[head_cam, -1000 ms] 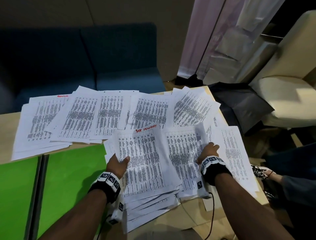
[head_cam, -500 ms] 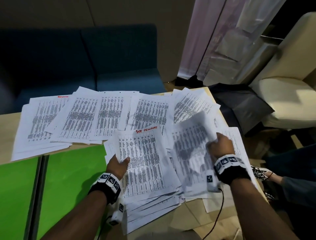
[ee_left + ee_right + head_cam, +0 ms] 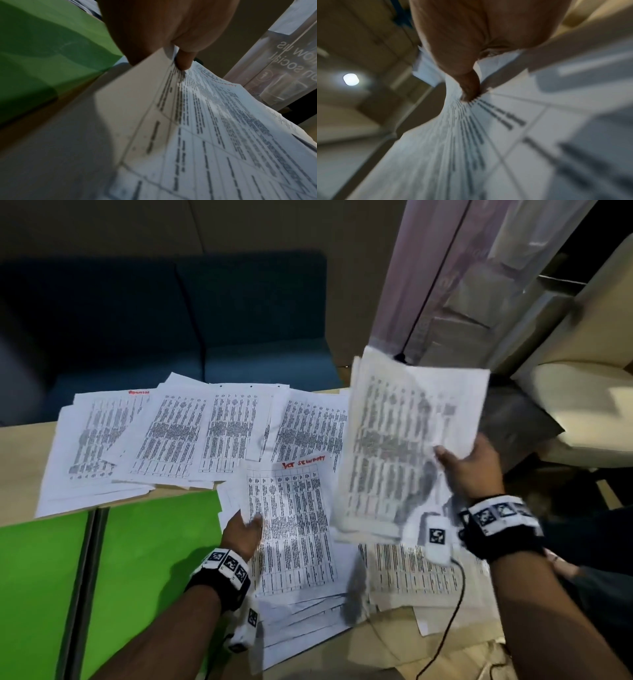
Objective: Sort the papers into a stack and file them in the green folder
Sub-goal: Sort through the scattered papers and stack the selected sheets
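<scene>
White printed sheets lie spread over the table. My right hand (image 3: 460,463) grips a bundle of sheets (image 3: 404,440) by its right edge and holds it tilted above the table; the right wrist view shows the thumb (image 3: 469,86) pressed on that bundle (image 3: 453,142). My left hand (image 3: 243,529) pinches the left edge of the near pile (image 3: 294,529), whose top sheet has red writing; the thumb (image 3: 183,59) lies on top of it (image 3: 205,128). The open green folder (image 3: 137,559) lies at the left front.
More sheets (image 3: 171,433) lie in a row across the far side of the wooden table (image 3: 20,440). A blue sofa (image 3: 171,320) stands behind it. A cream armchair (image 3: 582,392) stands at the right. Another person's legs (image 3: 589,542) are beside my right arm.
My right hand has taken hold of a bundle of sheets on the right and lifted it up off the table. The left hand has stayed on the near pile.
</scene>
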Motion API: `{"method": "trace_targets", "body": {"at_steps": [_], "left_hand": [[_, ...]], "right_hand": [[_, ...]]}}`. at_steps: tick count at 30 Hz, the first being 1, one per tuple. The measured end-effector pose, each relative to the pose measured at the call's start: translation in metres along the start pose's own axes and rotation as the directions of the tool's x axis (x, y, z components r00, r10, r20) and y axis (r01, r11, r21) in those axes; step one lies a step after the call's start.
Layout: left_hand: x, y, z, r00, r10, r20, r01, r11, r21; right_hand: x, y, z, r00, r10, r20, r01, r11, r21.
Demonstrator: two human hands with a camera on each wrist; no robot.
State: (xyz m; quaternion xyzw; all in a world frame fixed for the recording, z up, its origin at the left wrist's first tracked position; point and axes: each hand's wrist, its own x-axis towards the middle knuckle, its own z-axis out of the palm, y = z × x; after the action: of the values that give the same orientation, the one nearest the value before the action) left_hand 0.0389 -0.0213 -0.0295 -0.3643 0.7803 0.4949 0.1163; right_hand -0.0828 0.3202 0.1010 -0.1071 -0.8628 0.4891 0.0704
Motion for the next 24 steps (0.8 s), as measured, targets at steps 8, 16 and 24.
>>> {"method": "trace_targets", "body": {"at_steps": [8,16,24], "left_hand": [[0.002,-0.003,-0.003,1.0,0.016,-0.013,-0.017,0.996,-0.092],[-0.007,-0.006,-0.004,0.991,0.129,0.023,-0.121,0.967,-0.226],[0.003,-0.011,-0.006,0.986,0.16,-0.036,-0.163,0.981,-0.103]], "right_hand": [[-0.072,0.037,0.133,0.925,0.245,0.289,-0.244,0.969,-0.039],[-0.082,0.025,0.169,0.883,0.216,0.416,-0.138,0.968,-0.211],[-0.036,0.025,0.181,0.931,0.329,0.156,-0.231,0.866,-0.444]]}}
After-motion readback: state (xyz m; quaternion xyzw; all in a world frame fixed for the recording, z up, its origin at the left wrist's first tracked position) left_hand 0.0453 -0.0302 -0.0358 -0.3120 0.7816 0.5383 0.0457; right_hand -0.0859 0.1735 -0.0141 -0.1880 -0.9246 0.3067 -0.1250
